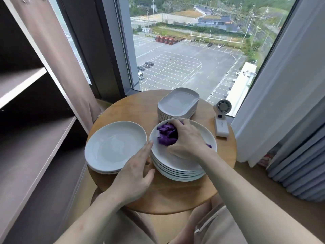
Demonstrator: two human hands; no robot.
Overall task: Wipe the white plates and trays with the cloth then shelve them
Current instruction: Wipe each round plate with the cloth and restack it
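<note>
Right hand (186,138) grips the bunched purple cloth (167,135), fingers curled round it, and presses it into the top plate of the tall plate stack (177,170), centre-right on the round table (167,201). Left hand (135,175) lies with fingers straight, forefinger tip touching that plate's left rim. A low plate stack (114,147) sits just beside and reaches the table's left edge, near the shelf unit (44,141). The tray stack (177,104) stands just behind the tall stack. A white fan (220,118) stands near the right edge. Bare tabletop shows along the near edge.
</note>
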